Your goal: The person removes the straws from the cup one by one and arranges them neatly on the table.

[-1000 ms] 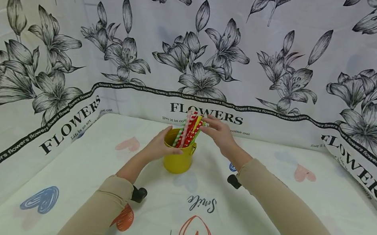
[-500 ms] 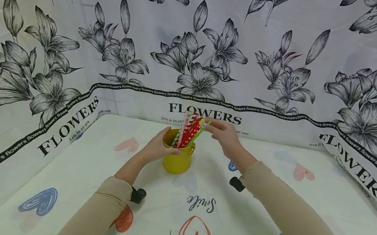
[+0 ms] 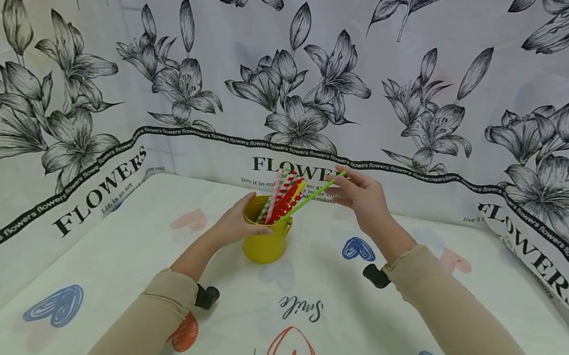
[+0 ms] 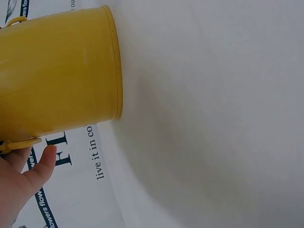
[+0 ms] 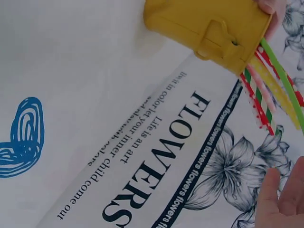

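A small yellow bucket stands on the table cover with several patterned paper straws leaning in it, red, pink, green-striped and yellow ones. My left hand grips the bucket at its rim from the left, thumb along the near side. In the left wrist view the bucket's smooth wall fills the upper left. To the right of the bucket my right hand pinches the upper end of a bright green straw, which slants up out of the bucket. Its lower end is still at the rim.
Behind the bucket rises a white cloth backdrop with black flower prints and a lettered border. The white table cover bears printed hearts and the word Smile. A black wrist camera sits under the right wrist, another by the left.
My right hand has moved right and slightly up, drawing the green straw away from the bunch at a slant. The left hand keeps its hold on the bucket.
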`<state>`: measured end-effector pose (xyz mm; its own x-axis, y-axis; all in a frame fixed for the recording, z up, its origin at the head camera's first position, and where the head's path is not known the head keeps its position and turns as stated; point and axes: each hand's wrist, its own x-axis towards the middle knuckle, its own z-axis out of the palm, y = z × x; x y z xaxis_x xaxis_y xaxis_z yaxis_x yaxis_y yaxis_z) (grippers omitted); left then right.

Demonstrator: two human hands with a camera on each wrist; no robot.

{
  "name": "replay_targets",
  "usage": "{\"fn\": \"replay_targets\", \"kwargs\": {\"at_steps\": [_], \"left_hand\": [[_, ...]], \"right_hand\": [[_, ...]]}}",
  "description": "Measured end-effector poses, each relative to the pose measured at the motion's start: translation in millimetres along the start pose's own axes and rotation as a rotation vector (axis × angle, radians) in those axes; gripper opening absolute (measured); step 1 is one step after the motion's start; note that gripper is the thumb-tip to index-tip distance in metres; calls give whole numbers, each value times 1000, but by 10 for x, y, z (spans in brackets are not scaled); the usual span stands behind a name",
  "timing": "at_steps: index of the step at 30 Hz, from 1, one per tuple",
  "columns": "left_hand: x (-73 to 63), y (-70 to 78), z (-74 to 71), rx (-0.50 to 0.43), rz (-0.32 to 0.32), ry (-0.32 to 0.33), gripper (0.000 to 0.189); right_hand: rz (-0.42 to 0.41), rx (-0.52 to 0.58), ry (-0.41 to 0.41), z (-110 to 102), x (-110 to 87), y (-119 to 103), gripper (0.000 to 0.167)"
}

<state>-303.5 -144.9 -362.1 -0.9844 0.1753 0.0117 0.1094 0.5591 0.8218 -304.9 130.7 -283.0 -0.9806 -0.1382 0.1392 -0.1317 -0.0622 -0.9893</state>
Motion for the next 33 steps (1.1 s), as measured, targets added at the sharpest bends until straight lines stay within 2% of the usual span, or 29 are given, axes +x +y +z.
{"fn": "replay_targets", "kwargs": {"at_steps": [8,12,16,19,22,27,30,33], "left_hand": [[-7,1,2,-10,8,1,107],[-4,-3,5,-14,10,-1,107],[2,-8,11,-22,17,2,108],[-1,-8,14,-33,25,4,106],[-11,-5,17,-39,30,5,105],[-19,-1,20,-39,31,10,104],[-20,0,22,-38,24,10,104],[-24,-2,24,-39,18,13,104]], "right_hand": [[-27,199,31,-175,-12,-158,42],[-54,253,39,-233,-8,-212,40],[-75,240,57,-281,5,-255,42],[-72,183,81,-312,14,-282,43],[-57,152,113,-338,41,-291,37],[-35,206,175,-360,124,-249,23],[-40,249,193,-369,174,-177,27],[-68,246,206,-368,229,-72,31]]}}
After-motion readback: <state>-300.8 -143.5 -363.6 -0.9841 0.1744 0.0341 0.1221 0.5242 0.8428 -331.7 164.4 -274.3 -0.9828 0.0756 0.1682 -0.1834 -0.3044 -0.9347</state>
